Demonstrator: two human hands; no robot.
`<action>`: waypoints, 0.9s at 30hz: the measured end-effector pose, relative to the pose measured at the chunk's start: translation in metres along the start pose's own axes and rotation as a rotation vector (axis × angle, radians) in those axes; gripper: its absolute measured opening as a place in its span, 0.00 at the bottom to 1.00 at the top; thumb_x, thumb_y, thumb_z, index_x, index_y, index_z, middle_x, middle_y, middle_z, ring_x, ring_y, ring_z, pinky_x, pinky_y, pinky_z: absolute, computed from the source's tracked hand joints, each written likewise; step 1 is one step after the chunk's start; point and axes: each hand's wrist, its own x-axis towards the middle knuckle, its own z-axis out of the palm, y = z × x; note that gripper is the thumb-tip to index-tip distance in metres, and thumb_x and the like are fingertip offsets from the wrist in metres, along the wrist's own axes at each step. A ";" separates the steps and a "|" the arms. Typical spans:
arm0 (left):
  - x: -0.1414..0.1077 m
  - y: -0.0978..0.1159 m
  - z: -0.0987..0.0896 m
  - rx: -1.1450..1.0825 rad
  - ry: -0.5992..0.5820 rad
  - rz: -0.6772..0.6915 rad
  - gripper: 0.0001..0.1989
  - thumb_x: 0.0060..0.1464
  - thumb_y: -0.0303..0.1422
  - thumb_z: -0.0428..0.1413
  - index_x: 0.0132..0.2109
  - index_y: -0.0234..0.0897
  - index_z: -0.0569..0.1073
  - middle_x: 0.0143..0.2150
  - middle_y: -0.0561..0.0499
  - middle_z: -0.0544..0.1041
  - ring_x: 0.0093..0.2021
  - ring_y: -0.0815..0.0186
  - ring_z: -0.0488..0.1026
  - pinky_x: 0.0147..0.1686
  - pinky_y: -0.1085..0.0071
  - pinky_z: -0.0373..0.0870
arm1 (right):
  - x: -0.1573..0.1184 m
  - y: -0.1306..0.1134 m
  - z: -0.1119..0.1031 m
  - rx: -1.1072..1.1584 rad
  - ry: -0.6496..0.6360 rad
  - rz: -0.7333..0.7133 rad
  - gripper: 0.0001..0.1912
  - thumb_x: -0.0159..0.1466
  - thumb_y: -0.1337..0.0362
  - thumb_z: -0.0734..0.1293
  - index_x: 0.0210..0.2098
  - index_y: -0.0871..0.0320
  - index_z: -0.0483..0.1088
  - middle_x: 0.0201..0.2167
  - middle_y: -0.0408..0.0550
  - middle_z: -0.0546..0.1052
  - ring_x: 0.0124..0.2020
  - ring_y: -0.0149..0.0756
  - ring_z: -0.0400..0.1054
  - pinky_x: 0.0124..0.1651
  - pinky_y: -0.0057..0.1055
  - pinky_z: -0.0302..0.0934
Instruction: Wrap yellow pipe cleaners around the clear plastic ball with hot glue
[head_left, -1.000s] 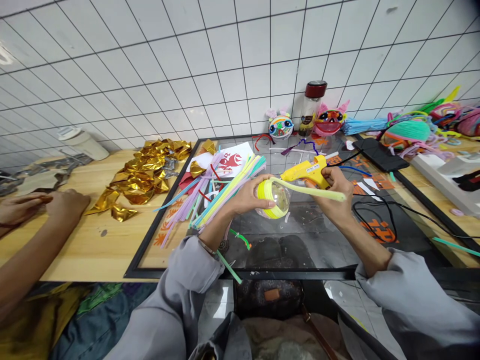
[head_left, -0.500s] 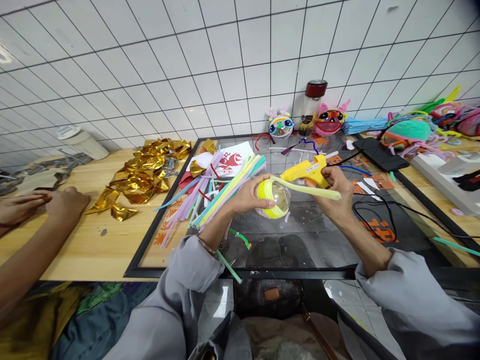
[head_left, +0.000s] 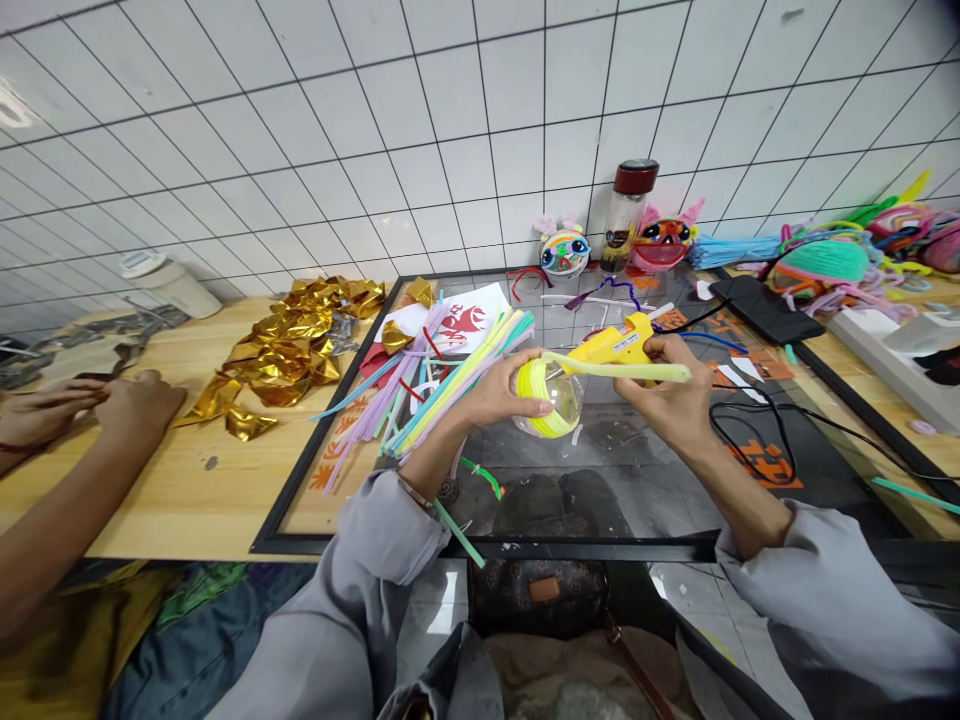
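My left hand is closed round a clear plastic ball partly wrapped in yellow pipe cleaner. From the ball a loose pale-yellow pipe cleaner stretches right, passing in front of the glue gun. My right hand grips a yellow hot glue gun by its handle. The gun's nozzle points left at the top of the ball; I cannot tell whether it touches. Just left of my left hand lies a bundle of pastel pipe cleaners.
Crumpled gold foil lies to the left, near a co-worker's hands. Along the tiled wall stand two decorated balls, a lidded bottle and a black phone. A black cable loops at right.
The glue gun has tilted slightly and its nozzle has come down nearer the ball. The loose end of the yellow pipe cleaner has risen a little. My left hand stays on the ball.
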 end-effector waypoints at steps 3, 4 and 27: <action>-0.001 0.001 0.000 0.006 0.002 -0.006 0.43 0.31 0.42 0.72 0.56 0.32 0.70 0.48 0.45 0.76 0.46 0.60 0.72 0.48 0.68 0.69 | 0.000 0.003 0.000 -0.017 0.016 0.005 0.13 0.49 0.58 0.69 0.32 0.55 0.66 0.26 0.41 0.72 0.24 0.32 0.65 0.27 0.30 0.60; -0.001 0.001 0.001 0.006 0.006 -0.013 0.44 0.30 0.42 0.72 0.56 0.32 0.69 0.48 0.45 0.76 0.46 0.60 0.73 0.49 0.67 0.69 | 0.000 0.004 0.001 -0.019 0.022 0.010 0.13 0.49 0.58 0.69 0.32 0.55 0.66 0.27 0.41 0.72 0.24 0.32 0.65 0.28 0.30 0.60; 0.000 -0.002 -0.001 0.200 0.037 0.042 0.40 0.35 0.41 0.69 0.57 0.32 0.69 0.55 0.42 0.72 0.53 0.54 0.70 0.55 0.60 0.66 | 0.016 0.045 -0.036 -0.804 -0.580 0.326 0.16 0.59 0.58 0.67 0.40 0.64 0.77 0.38 0.60 0.77 0.40 0.49 0.73 0.37 0.35 0.59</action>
